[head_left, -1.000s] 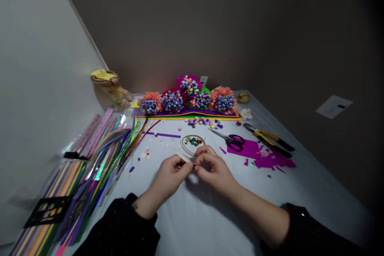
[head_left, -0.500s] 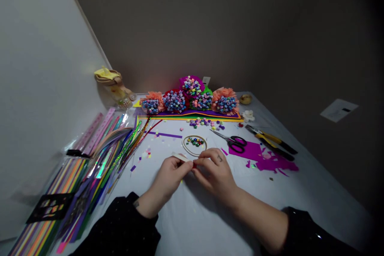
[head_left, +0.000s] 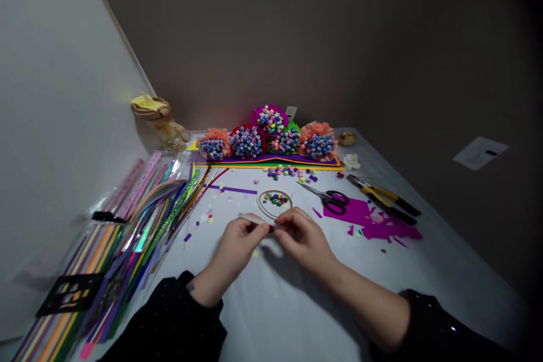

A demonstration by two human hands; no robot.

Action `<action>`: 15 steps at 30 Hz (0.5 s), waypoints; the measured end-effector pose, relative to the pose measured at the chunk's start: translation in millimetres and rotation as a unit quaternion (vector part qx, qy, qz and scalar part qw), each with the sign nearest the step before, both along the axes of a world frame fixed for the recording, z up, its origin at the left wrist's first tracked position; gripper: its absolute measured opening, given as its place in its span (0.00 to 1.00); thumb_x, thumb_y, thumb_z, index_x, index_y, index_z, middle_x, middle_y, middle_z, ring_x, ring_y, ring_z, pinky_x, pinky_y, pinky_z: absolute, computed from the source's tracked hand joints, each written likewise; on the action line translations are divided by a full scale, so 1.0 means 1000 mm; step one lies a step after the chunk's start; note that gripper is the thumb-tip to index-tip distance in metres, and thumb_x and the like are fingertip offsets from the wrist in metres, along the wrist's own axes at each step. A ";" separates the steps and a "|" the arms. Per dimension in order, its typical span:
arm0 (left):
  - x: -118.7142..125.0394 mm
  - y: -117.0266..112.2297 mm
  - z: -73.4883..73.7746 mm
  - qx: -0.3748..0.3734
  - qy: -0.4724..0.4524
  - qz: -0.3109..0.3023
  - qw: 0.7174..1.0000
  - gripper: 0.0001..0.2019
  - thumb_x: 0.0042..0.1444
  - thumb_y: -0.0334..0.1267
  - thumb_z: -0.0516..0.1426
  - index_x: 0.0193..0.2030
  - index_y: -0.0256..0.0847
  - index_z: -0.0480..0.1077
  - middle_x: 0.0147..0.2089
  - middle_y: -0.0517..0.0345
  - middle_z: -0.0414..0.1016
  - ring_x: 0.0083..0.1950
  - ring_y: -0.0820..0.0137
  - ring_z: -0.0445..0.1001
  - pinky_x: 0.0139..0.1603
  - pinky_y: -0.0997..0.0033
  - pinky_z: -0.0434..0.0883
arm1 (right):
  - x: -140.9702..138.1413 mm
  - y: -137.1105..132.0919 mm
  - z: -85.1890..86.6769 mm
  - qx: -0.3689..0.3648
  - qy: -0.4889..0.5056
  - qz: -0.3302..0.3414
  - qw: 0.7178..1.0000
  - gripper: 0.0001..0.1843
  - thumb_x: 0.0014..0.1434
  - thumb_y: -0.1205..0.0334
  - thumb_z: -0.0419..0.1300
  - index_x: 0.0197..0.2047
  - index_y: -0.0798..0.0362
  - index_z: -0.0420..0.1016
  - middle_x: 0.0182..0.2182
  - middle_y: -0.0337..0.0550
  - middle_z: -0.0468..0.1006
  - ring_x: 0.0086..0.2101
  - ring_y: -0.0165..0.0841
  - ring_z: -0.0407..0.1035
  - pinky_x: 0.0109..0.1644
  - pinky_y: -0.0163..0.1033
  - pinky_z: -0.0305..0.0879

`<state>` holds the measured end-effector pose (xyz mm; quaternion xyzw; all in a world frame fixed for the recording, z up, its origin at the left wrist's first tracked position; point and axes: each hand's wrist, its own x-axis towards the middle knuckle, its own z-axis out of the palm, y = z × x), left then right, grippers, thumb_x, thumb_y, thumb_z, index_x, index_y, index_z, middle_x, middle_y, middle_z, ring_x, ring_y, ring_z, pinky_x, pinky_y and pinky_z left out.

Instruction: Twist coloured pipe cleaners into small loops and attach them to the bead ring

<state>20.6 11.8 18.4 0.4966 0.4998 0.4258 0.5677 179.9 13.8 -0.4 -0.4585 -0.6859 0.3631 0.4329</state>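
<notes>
My left hand [head_left: 241, 244] pinches a narrow paper strip [head_left: 252, 218] between thumb and fingers. The strip looks pale on one face, and a red part [head_left: 271, 228] shows between my hands. My right hand [head_left: 304, 237] has its fingers curled at that red end, thumb and forefinger close together on it. Just beyond my fingertips lies a thin gold ring [head_left: 259, 205] around a small pile of shiny paper stars [head_left: 276, 199]. Black-handled scissors [head_left: 333, 201] rest to the right of the ring.
Yellow-and-black pliers [head_left: 384, 198] and magenta paper scraps [head_left: 392, 232] lie on the right. Bundled coloured paper strips [head_left: 91, 249] cover the left side. Star-filled bouquets [head_left: 246, 141] line the back, with loose pastel stars [head_left: 288, 173] before them. A purple strip [head_left: 235, 189] lies left of the ring.
My right fingers have drawn slightly apart from the left hand and curled more, showing more of the red end. My left hand has shifted slightly left with the strip.
</notes>
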 end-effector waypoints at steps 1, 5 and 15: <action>0.000 0.000 0.000 0.012 0.014 -0.005 1.000 0.10 0.50 0.41 0.58 0.24 0.36 0.71 0.27 0.57 0.71 0.32 0.71 0.69 0.34 0.73 0.65 | 0.000 0.001 0.000 -0.051 0.029 0.006 0.998 0.03 0.53 0.63 0.58 0.32 0.52 0.69 0.29 0.41 0.71 0.30 0.32 0.65 0.32 0.38 0.62; -0.001 -0.001 0.000 0.029 0.048 -0.035 0.998 0.10 0.51 0.41 0.58 0.26 0.35 0.72 0.28 0.56 0.73 0.33 0.69 0.70 0.37 0.72 0.67 | -0.001 0.003 -0.001 -0.152 0.095 0.029 0.983 0.05 0.52 0.61 0.58 0.27 0.52 0.67 0.24 0.37 0.68 0.26 0.29 0.61 0.30 0.36 0.58; -0.003 -0.002 -0.006 -0.051 -0.027 -0.056 0.997 0.07 0.49 0.39 0.59 0.30 0.36 0.71 0.26 0.60 0.69 0.27 0.75 0.65 0.27 0.77 0.61 | 0.005 0.004 0.006 -0.215 0.138 0.075 0.964 0.06 0.52 0.60 0.56 0.27 0.53 0.65 0.24 0.36 0.67 0.26 0.28 0.59 0.32 0.36 0.56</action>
